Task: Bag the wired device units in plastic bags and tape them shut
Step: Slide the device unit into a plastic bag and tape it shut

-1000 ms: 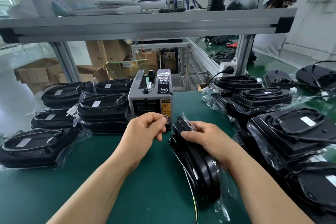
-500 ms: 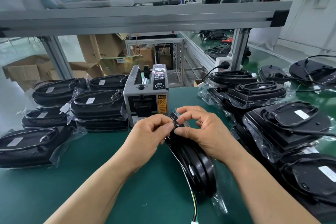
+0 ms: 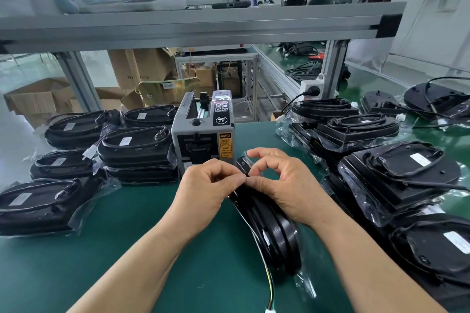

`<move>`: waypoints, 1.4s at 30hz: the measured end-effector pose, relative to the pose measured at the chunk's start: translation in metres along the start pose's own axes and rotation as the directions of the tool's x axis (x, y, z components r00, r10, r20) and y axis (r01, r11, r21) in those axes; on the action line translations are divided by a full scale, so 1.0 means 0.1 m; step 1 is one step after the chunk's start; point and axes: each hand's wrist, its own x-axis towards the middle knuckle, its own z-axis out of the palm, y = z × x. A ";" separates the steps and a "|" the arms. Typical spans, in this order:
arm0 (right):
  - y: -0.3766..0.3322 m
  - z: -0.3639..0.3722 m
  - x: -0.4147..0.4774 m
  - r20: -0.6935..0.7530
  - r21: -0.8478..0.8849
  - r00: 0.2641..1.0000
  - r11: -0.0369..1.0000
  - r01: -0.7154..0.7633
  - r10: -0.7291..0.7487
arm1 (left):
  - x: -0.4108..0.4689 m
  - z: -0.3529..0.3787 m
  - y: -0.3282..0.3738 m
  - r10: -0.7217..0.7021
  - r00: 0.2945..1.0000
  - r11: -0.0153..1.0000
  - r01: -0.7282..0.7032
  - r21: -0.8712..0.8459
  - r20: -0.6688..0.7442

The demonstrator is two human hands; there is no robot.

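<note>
In front of the tape dispenser [image 3: 203, 134], the left hand [image 3: 203, 187] and right hand [image 3: 282, 192] pinched the plastic bag [image 3: 304, 283] closed atop the edge-standing device unit [image 3: 276, 235]. Its stiff shell under slippery film was probably best held by the rim.

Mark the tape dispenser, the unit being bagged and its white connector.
Tape dispenser [image 3: 203, 145]: head view, front face.
Unit being bagged [image 3: 277, 236]: head view, black lower rim.
White connector [image 3: 270, 310]: head view, plug body.

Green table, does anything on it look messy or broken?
Nothing looks broken. One oddity: the unit that the left hand and right hand pinch at its top stands on edge, and its wire trails loose toward the near edge, while the bagged units have theirs coiled on top.
</note>
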 end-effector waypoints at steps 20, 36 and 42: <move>0.01 0.01 0.02 -0.026 0.024 0.969 0.969 -0.244 0.245 | 0.51 0.00 0.05 -0.316 0.948 0.947 0.318 -0.044 0.043; 0.04 0.02 0.04 -0.017 0.066 0.965 0.963 -0.262 0.263 | 0.54 0.00 0.05 -0.259 0.966 0.966 0.259 -0.020 0.019; 0.02 0.00 0.03 -0.023 0.073 0.963 0.961 -0.266 0.268 | 0.53 0.03 0.04 -0.274 0.960 0.962 0.274 0.008 0.059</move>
